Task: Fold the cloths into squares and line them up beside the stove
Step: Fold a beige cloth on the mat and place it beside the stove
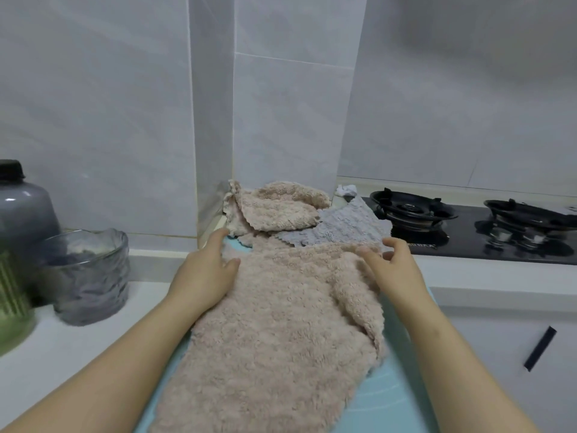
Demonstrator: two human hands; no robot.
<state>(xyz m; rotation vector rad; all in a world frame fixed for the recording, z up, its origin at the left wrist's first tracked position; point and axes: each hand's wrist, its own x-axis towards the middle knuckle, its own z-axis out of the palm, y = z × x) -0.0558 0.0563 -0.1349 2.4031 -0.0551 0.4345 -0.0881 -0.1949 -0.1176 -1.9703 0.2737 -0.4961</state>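
A large fluffy beige cloth (274, 332) lies spread over a light blue mat (393, 398) on the counter, its right edge folded over. My left hand (206, 273) pinches its far left corner between thumb and fingers. My right hand (390, 267) pinches the far right corner. Behind it a second beige cloth (274, 210) lies crumpled against the wall corner. A grey cloth (340, 228) lies next to it, reaching the black gas stove (468, 226) on the right.
A textured glass cup (90, 276), a grey jar with a black lid (22, 210) and a green container (12, 304) stand at the left. A white crumpled rag (346, 190) sits behind the grey cloth. White cabinet front with a dark handle (540, 348) at lower right.
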